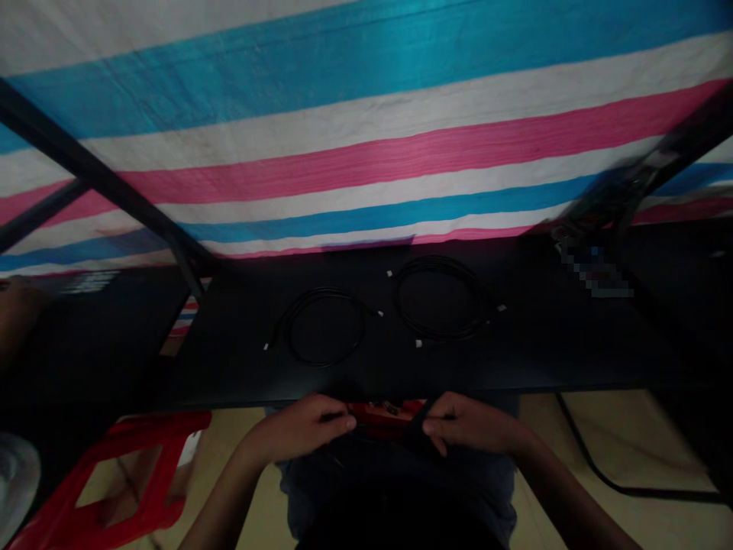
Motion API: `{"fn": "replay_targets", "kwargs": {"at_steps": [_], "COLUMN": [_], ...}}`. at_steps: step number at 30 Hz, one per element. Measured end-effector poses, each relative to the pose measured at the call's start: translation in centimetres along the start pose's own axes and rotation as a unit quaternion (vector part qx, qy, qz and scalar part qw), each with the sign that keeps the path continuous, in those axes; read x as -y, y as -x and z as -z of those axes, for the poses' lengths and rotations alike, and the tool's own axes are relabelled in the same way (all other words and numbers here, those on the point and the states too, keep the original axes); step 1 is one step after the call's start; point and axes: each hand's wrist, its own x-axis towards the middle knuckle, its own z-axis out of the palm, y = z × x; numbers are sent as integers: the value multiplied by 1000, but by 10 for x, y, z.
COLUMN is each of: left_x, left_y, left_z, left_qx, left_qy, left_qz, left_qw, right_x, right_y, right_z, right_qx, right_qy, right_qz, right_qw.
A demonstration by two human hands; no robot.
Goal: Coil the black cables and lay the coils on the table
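Note:
My left hand [312, 424] is closed in a pinch at the table's front edge, over my lap. Level with it, my right hand [466, 422] is also closed, thumb against fingers. A thin dark strand, seemingly a black cable [375, 428], runs between them, though deep shadow hides most of it. On the black table [229, 367] ahead lies a coiled black cable [326, 363] with pale connector ends. To its right rests another loop of black cable [438, 334], perhaps more than one, with several pale ends showing.
A striped sheet [366, 168] hangs behind the table. Dark metal frame bars [114, 179] slope down at both sides. A red stool [166, 477] stands on the floor at left. Another person's hand [17, 313] shows at the far left. A blurred packet [598, 275] lies at right.

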Motion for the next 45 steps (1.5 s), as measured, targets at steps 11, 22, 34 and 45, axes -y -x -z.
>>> {"fn": "replay_targets", "kwargs": {"at_steps": [11,22,34,45], "left_x": [0,8,27,12], "left_y": [7,-3,6,-3], "left_z": [-4,-37,-16,-23], "left_qx": [-3,-48,-20,-44], "left_qy": [21,-76,-83,-130], "left_qz": [-14,-15,78,44], "left_qw": [1000,996,993,989], "right_x": [11,-14,-63,-74], "right_y": [17,-2,14,10], "right_z": [2,-14,-7,-17], "right_qx": [-73,-79,-77,-122], "right_qy": [91,309,207,241], "right_qz": [-78,-304,-283,-264], "right_qw": [990,898,933,926]}}
